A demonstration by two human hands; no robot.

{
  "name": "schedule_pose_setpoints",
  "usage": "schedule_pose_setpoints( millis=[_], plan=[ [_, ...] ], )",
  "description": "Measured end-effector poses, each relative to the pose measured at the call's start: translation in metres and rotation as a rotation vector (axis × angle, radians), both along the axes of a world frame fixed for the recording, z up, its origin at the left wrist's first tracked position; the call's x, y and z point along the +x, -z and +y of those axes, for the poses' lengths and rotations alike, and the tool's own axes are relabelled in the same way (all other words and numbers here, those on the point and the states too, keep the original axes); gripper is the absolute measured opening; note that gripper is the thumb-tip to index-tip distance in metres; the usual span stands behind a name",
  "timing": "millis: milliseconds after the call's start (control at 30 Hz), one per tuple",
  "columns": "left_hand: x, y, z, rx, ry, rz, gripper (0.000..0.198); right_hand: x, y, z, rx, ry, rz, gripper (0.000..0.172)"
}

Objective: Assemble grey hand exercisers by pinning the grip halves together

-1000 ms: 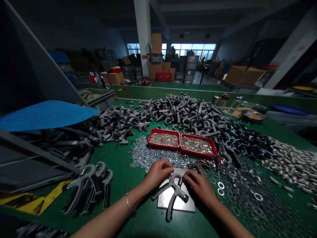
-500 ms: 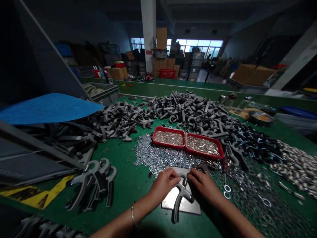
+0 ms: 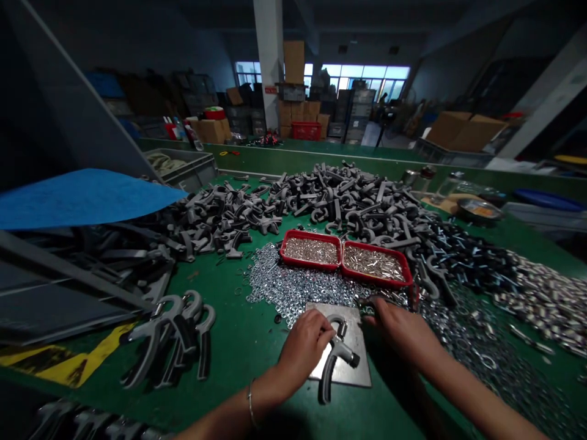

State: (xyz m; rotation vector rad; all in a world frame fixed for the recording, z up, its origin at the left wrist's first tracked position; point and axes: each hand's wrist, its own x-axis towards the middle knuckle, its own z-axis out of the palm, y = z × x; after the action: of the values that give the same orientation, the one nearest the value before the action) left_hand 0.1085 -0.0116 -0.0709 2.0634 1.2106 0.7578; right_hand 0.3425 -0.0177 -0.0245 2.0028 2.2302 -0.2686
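Observation:
My left hand (image 3: 305,345) rests on the head of a grey spring hand grip exerciser (image 3: 343,351) and appears to hold it. The exerciser lies on a square steel plate (image 3: 358,366), its handle pointing toward me. My right hand (image 3: 398,330) is off the exerciser, at the plate's far right corner, next to a spread of steel washers (image 3: 293,288). Its fingertips are close to a small dark object (image 3: 372,300), too shadowed to name. Whether that hand holds anything is hidden.
Two red trays (image 3: 312,233) of small steel parts stand beyond the plate. A large heap of grey grip handles (image 3: 339,195) lies behind them. Several finished exercisers (image 3: 169,336) lie at left on the green table (image 3: 257,348), below a blue sheet (image 3: 77,205).
My right hand has let go of the exerciser's head and moved right to the plate's corner. The exerciser has turned slightly, its handle now pointing more toward me. The view has shifted a little.

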Motion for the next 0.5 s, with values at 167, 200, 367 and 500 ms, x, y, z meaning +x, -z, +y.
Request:
schedule_pose_setpoints(
  millis=[167,200,367,500],
  plan=[
    [0.002,0.001,-0.001,0.169,0.041,0.138,0.014,0.028,0.017,-0.030,0.037,0.152,-0.035,0.013],
    [0.003,0.003,-0.001,0.239,0.064,0.189,0.013,0.031,0.020,-0.033,0.055,0.165,-0.016,0.014],
    [0.000,0.007,-0.003,0.524,0.230,0.380,0.014,0.033,0.016,-0.050,0.139,0.166,0.354,0.023],
    [-0.001,-0.008,-0.015,0.486,0.245,0.439,0.013,0.012,-0.004,-0.063,0.058,0.165,0.711,0.030]
  ],
)
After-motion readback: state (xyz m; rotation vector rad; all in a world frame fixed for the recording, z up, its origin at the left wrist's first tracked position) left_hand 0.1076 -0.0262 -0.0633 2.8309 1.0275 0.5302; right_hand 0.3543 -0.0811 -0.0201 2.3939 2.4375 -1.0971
